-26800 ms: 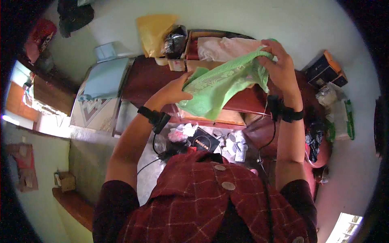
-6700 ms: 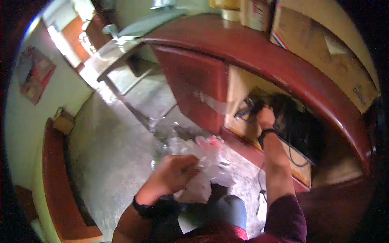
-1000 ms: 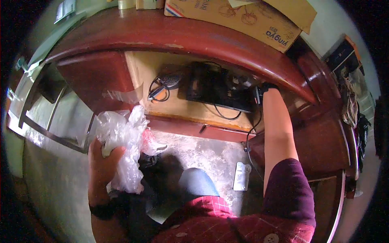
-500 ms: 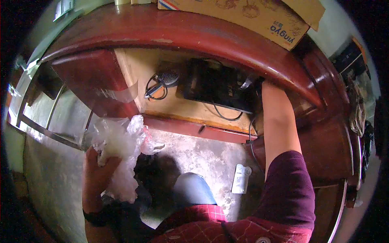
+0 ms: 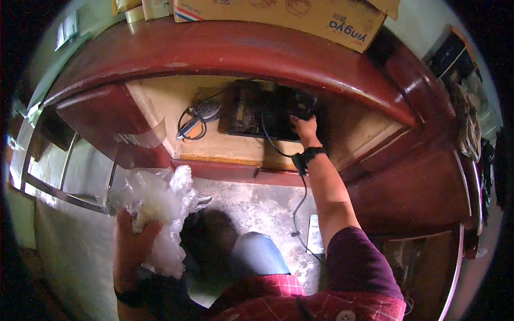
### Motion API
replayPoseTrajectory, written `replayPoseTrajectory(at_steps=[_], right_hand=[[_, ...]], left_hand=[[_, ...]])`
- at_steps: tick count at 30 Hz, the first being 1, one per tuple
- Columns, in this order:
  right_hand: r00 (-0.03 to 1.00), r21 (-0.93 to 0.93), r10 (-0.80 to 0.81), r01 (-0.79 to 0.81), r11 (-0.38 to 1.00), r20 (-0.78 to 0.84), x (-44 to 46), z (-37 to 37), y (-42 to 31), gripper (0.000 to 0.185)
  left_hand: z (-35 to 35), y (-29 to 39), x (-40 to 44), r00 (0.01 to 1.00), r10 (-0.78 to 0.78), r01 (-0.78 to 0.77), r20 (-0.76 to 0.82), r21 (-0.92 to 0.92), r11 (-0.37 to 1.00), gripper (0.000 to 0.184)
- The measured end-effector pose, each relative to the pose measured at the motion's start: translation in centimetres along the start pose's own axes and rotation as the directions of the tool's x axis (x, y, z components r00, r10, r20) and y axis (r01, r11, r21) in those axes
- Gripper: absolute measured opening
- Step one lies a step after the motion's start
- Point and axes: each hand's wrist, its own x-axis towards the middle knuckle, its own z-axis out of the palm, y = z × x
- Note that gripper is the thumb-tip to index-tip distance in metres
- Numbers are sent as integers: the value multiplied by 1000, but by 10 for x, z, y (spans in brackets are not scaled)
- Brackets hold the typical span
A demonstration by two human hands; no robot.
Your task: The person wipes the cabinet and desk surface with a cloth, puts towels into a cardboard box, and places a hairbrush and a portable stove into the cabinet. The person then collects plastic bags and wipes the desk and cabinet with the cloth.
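My left hand is closed on a bundle of clear plastic bags at the lower left, in front of the cabinet. Inside the open cabinet compartment, my right hand grips the front of a dark object whose shape is lost in shadow. That object lies on or against a flat black device. Left of the device sits a grey hairbrush-like item with a looped dark cord and an orange part.
A cardboard box stands on the red cabinet top. The cabinet door hangs open at the left. A white packet lies on the floor near my knee. Bags hang at the right.
My right hand has come out from the compartment's deep right side and moved left to the dark object. My left hand still holds the bags. The view has shifted slightly.
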Motion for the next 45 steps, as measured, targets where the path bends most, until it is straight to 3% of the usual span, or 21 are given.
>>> replayPoseTrajectory(at_steps=[2,5,6,7,8,9,12,15,17,21,22,25,27,29,30,31,33,36,40,41,45], right_hand=[[967,335,193,-238,912,164,11,19,-2,49],[872,573,310,-484,662,379,39,36,6,47],[948,-30,123,-120,992,294,57,33,16,47],[931,-621,-91,307,721,354,65,31,18,48],[929,-616,-92,310,724,359,68,33,22,48],[987,-410,-26,90,908,159,68,37,20,50],[988,-269,-127,147,952,90,105,60,80,55],[987,254,115,-140,957,109,100,58,96,60],[947,142,296,-313,939,128,76,35,67,62],[930,404,266,-351,845,252,-16,-40,4,58],[992,402,46,-89,911,115,-44,-55,20,38],[902,277,45,-179,944,429,-160,-143,37,23],[820,90,345,-429,899,456,-245,-186,87,15],[863,-426,154,78,901,482,-317,-238,174,31],[788,-585,401,-64,808,467,-346,-261,185,33],[796,-631,420,-62,773,436,-377,-282,212,34],[648,-713,736,-421,561,196,-405,-304,198,53],[565,-609,817,-609,509,117,-412,-326,177,83],[635,-499,768,-641,584,84,-400,-307,212,96],[548,-506,829,-686,523,114,-376,-303,176,97],[528,-700,848,-589,404,46,-357,-260,192,97]], left_hand=[[6,1,-3,1000,-18,19,15,-77,997,45],[15,36,-12,999,-10,3,53,134,991,46],[12,35,-13,998,10,-18,64,128,992,47],[11,34,-14,997,28,-36,73,120,992,48],[10,35,-14,997,25,-33,67,124,992,48],[8,40,-12,997,-18,6,68,167,986,49],[8,39,-16,995,-96,91,15,218,972,49],[6,39,-15,991,-131,124,6,288,949,49],[6,38,-15,991,-122,97,51,347,933,50],[-1,10,-13,998,-64,58,18,234,971,55],[-8,-3,-13,995,-97,99,-24,116,988,57],[-19,-14,-6,996,12,7,-93,201,979,58],[-25,-17,1,990,85,-54,-115,251,966,58],[-28,-20,12,984,132,-94,-119,281,955,59],[-27,-22,16,982,149,-110,-113,297,949,59],[-26,-26,21,982,161,-122,-101,316,941,59],[-19,-38,31,983,177,-148,-50,353,924,59],[-26,-46,42,967,240,-250,83,458,853,60],[-2,-16,35,988,134,-151,79,683,714,64],[1,-17,33,994,100,-105,49,712,695,66],[-1,-23,8,979,186,-195,80,625,756,66]])
